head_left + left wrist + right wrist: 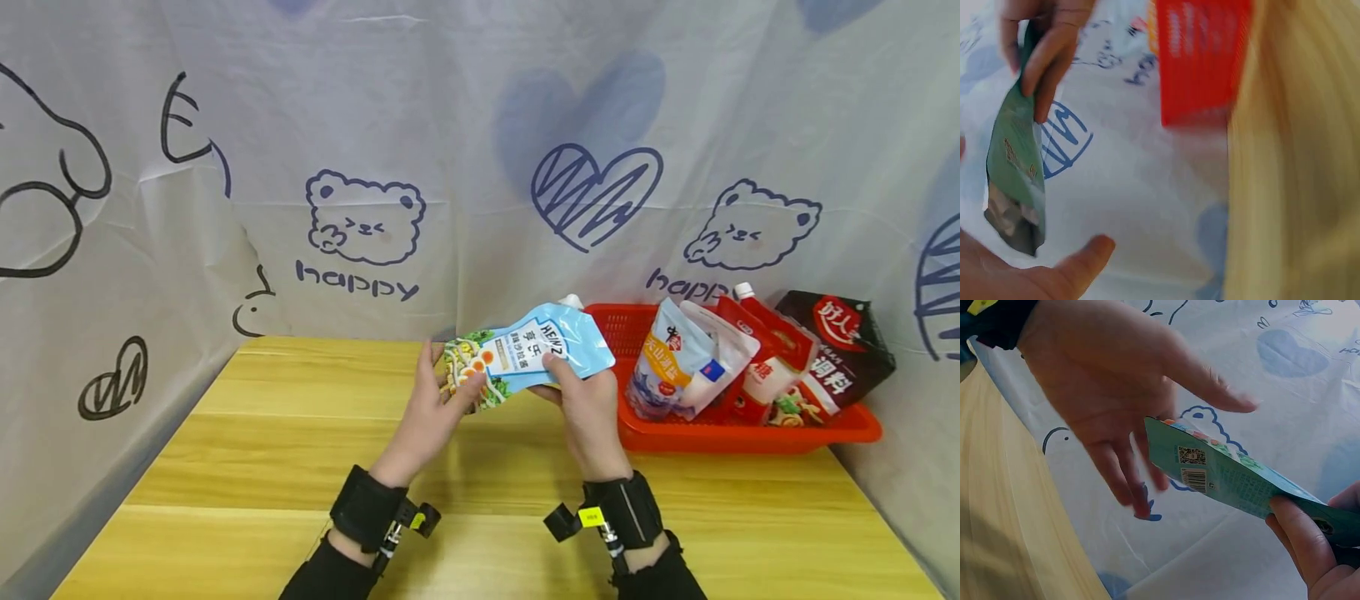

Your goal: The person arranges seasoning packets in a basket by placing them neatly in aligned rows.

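A light-blue Heinz salad dressing pouch (517,350) with a white cap is held tilted above the table, its printed front up in the head view. My right hand (588,408) grips its capped end, thumb on the front and fingers behind. At the pouch's other end is my left hand (431,408); its thumb overlaps the pictured eggs and salad in the head view. The right wrist view shows the left hand (1104,406) with fingers spread around the pouch's bottom end, and the pouch back (1222,478) with a barcode.
A red plastic basket (750,437) stands on the right of the wooden table (285,450). In it lean a salt pouch (663,358), a pale pouch (723,346), red packets (765,358) and a black seasoning bag (832,333). A printed cloth (465,167) hangs behind.
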Motion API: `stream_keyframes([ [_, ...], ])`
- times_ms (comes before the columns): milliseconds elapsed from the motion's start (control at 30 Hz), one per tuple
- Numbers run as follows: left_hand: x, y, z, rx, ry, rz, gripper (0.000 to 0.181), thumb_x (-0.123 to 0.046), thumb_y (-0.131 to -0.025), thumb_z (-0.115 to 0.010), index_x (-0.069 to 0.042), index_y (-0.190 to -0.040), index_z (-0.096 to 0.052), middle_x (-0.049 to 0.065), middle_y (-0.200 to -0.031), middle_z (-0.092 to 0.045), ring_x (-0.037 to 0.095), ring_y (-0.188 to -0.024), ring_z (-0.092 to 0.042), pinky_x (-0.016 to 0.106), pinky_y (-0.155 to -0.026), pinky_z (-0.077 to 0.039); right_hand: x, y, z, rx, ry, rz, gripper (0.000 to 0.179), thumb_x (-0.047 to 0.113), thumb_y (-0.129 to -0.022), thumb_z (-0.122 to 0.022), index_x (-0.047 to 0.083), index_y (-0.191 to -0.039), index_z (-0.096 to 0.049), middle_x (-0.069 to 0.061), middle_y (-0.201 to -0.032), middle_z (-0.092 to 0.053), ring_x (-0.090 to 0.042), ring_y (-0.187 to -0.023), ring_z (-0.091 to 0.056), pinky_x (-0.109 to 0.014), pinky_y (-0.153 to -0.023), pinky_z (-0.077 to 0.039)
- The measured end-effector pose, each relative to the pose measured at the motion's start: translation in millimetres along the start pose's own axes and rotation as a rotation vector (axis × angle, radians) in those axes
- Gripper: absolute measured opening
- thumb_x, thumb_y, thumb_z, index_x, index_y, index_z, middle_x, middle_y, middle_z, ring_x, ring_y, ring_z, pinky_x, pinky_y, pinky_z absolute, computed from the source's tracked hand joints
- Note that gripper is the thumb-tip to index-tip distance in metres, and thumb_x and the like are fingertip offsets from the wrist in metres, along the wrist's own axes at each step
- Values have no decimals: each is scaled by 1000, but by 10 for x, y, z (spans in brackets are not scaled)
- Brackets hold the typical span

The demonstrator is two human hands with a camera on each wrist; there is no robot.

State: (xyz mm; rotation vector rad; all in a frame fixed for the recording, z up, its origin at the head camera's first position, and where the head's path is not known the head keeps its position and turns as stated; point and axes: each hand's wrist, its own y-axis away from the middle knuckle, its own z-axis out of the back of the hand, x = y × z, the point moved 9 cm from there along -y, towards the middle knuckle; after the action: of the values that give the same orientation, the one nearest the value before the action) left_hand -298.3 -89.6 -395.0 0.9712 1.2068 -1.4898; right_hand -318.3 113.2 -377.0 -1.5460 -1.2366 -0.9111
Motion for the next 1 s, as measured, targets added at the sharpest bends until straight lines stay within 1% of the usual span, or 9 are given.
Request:
stream_keyframes([
  [67,73,-11,1,5,141,60,96,-38,-107,-58,-5,-164,12,25,-165,-26,35,-130,-57,42,-104,-53,-5,9,-20,8,3,1,48,2,-102,-61,5,-149,-50,-19,-138,-62,-21,-103,-74,-36,-83,-62],
  [167,134,-23,-2,9,269,123,82,-36,-109,-54,-4,-164,-3,25,-145,-52,23,-107,-68,30,-90,-57,-14,21,-54,25,13,4,47,3,-102,-62,7,-148,-51,-19,-137,-63,-22,-102,-75,-37,-82,-62],
  [233,134,-32,-4,17,325,125,71,-32,-109,-55,-3,-160,-15,22,-130,-62,17,-98,-68,26,-83,-57,-14,26,-81,41,16,6,47,3,-102,-62,7,-148,-51,-19,-137,-64,-22,-102,-75,-38,-82,-62],
  [300,124,-39,-4,25,368,122,61,-29,-109,-56,-3,-156,-25,20,-123,-66,14,-94,-69,25,-79,-58,-13,33,-102,53,26,4,48,3,-102,-62,7,-148,-50,-19,-137,-63,-22,-102,-75,-37,-82,-62],
  [367,123,-38,5,27,401,130,55,-25,-109,-57,-4,-153,-31,17,-122,-67,15,-95,-70,26,-80,-59,-17,37,-113,62,27,-4,48,3,-102,-63,7,-148,-50,-19,-137,-63,-22,-102,-75,-38,-83,-62],
  [567,116,-30,26,35,457,155,46,-17,-108,-58,-5,-148,-38,19,-128,-67,18,-101,-71,31,-85,-61,-36,35,-117,83,40,-31,53,5,-102,-63,13,-152,-47,-15,-140,-62,-21,-107,-73,-36,-86,-61],
  [667,103,-25,37,25,484,148,45,-14,-109,-55,-5,-148,-36,19,-131,-65,18,-102,-71,31,-85,-61,-32,25,-138,106,41,-20,55,6,-103,-63,16,-154,-45,-14,-142,-61,-22,-110,-72,-36,-89,-61],
  [900,31,-7,60,-24,488,83,43,-11,-110,-49,-4,-146,-26,20,-132,-57,16,-104,-68,27,-85,-60,-21,48,-231,152,52,17,49,10,-104,-63,13,-151,-48,-12,-142,-61,-25,-115,-69,-38,-91,-60],
  [1000,35,-2,51,-39,496,87,42,-9,-109,-50,-5,-143,-25,19,-131,-57,15,-103,-68,27,-85,-60,-13,52,-245,149,61,27,49,9,-104,-63,13,-151,-48,-11,-143,-61,-24,-115,-70,-38,-90,-60],
])
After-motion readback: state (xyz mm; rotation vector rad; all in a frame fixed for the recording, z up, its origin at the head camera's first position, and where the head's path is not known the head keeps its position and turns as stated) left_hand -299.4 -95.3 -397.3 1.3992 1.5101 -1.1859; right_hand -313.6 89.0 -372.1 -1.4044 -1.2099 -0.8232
